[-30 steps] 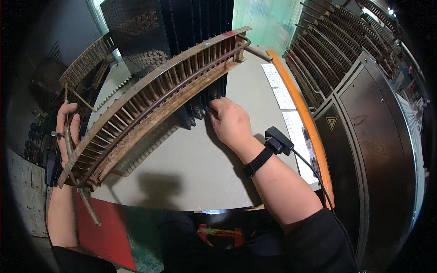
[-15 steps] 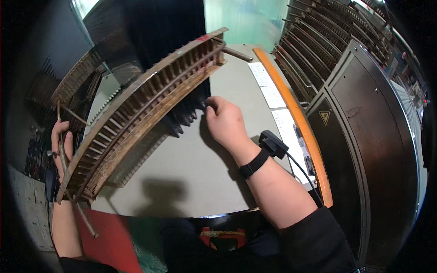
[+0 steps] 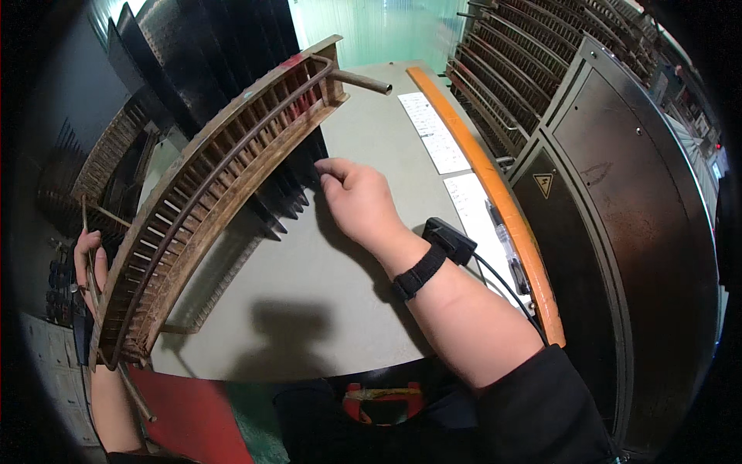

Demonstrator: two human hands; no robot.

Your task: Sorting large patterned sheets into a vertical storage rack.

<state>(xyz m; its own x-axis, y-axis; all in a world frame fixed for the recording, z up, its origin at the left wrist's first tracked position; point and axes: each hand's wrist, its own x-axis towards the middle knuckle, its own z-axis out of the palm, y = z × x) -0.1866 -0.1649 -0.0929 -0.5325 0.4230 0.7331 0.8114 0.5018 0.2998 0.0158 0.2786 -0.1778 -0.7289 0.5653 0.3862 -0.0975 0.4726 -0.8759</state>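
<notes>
A curved, rusty metal rack [image 3: 224,158] with slots between its two rails stands tilted above a pale table. Black pointed strips [image 3: 282,193] pass through the slots at its far half; their tips hang below the rack and their long blades rise behind it. At the rack's near left end, my left hand [image 3: 91,267] is closed round a thin metal rod, partly hidden by the rack. My right hand [image 3: 359,197] is closed in a pinch at the tip of the rightmost strip, just under the rack. A black band with a small cabled box is on my right wrist.
Written sheets [image 3: 433,131] and pens [image 3: 506,243] lie along the table's orange right edge [image 3: 479,170]. Beyond it stand a dark metal cabinet [image 3: 595,232] and several stacked slotted racks [image 3: 502,85]. Another curved rack [image 3: 108,162] is behind at left. Below the table is a red object [image 3: 382,402].
The whole scene has shifted left and a little down in view. The black strips above the rack now show clearly as separate blades. Both hands keep their hold.
</notes>
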